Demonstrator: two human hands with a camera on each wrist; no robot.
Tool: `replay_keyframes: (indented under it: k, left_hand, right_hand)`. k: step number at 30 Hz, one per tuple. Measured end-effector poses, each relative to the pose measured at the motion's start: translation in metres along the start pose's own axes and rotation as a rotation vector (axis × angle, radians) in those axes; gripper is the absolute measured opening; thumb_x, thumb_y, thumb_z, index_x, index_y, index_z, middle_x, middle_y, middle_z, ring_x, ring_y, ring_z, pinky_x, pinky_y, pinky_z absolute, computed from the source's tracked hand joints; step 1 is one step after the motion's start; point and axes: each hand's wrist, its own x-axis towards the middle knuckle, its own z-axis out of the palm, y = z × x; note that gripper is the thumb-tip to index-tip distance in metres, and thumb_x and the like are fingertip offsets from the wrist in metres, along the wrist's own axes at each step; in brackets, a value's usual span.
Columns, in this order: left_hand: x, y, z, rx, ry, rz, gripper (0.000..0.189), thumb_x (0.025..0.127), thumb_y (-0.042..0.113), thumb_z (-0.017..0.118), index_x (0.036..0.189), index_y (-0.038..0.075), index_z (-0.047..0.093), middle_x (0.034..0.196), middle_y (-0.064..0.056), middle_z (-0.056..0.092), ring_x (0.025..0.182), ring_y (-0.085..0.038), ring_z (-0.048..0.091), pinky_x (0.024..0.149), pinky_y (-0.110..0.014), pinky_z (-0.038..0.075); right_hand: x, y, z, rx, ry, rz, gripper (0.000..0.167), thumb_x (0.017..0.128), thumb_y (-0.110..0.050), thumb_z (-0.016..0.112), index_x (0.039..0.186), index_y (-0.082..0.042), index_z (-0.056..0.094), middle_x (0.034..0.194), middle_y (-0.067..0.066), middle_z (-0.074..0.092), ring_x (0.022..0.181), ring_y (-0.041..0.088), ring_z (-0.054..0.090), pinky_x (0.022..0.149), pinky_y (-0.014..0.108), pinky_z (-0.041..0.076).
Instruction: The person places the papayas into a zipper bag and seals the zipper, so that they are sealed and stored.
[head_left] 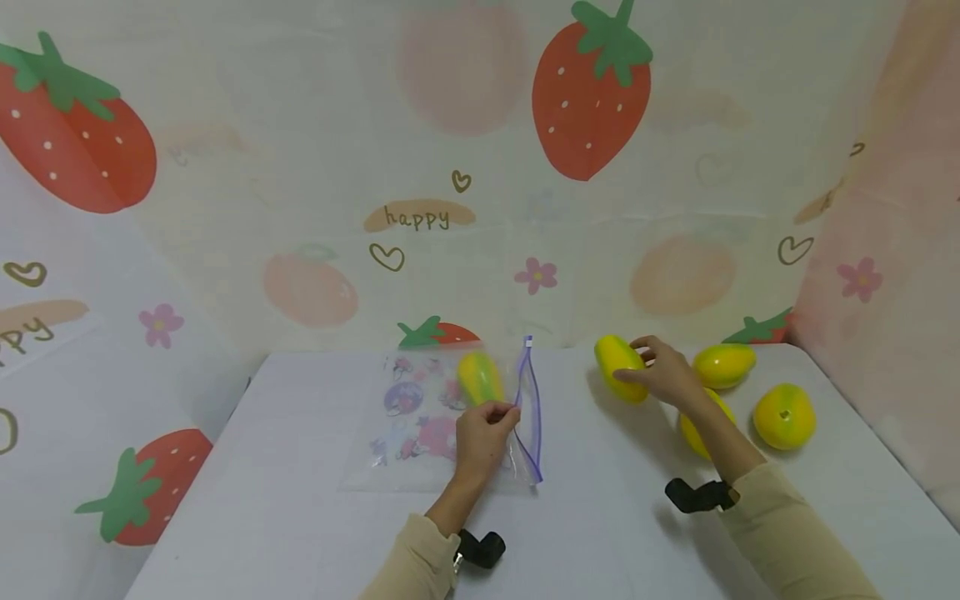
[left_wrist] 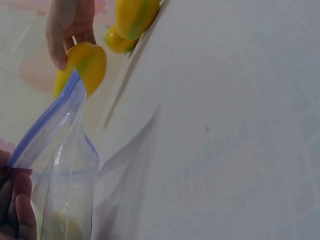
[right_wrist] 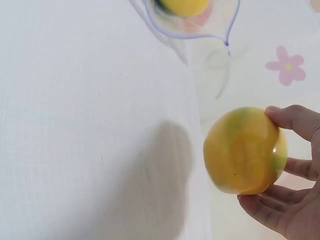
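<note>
A clear printed zip bag [head_left: 401, 454] with a purple zip edge lies on the table, its mouth spread apart toward the right. My left hand [head_left: 482, 440] pinches the near rim of that mouth. Inside the bag is one papaya [head_left: 477, 373], yellow with green streaks. To the right of the bag, my right hand [head_left: 666, 375] grips another papaya [head_left: 613, 360] above the table, thumb on one side and fingers on the other. The right wrist view shows this papaya [right_wrist: 242, 150] end-on, apart from the bag's opening.
Further right on the white table [head_left: 285, 517] sit a papaya [head_left: 724, 367] at the back, one [head_left: 784, 417] near the right edge, and one [head_left: 693, 433] partly hidden behind my right forearm. A strawberry-patterned cloth backdrop [head_left: 315, 167] stands behind the table.
</note>
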Motion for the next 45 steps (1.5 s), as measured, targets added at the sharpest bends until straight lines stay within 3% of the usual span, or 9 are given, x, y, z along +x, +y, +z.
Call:
replay_keyframes:
  k: [14, 45]
  left_hand:
    - [0.000, 0.000, 0.000, 0.006, 0.006, -0.002, 0.011, 0.084, 0.016, 0.074, 0.084, 0.005, 0.077, 0.077, -0.008, 0.074, 0.068, -0.008, 0.061, 0.062, -0.017, 0.048]
    - [0.001, 0.006, -0.003, -0.008, 0.003, -0.011, 0.014, 0.085, 0.018, 0.073, 0.085, 0.004, 0.077, 0.078, -0.009, 0.074, 0.068, -0.007, 0.061, 0.063, -0.018, 0.049]
  right_hand:
    - [-0.004, -0.011, 0.018, 0.060, 0.004, -0.088, 0.068, 0.088, -0.035, 0.070, 0.139, -0.001, 0.041, 0.137, 0.030, 0.048, 0.119, 0.042, 0.052, 0.095, 0.047, 0.052]
    - [0.002, -0.046, 0.062, 0.099, -0.059, -0.168, 0.060, 0.082, -0.029, 0.076, 0.131, -0.004, 0.052, 0.127, 0.023, 0.057, 0.109, 0.035, 0.059, 0.086, 0.040, 0.057]
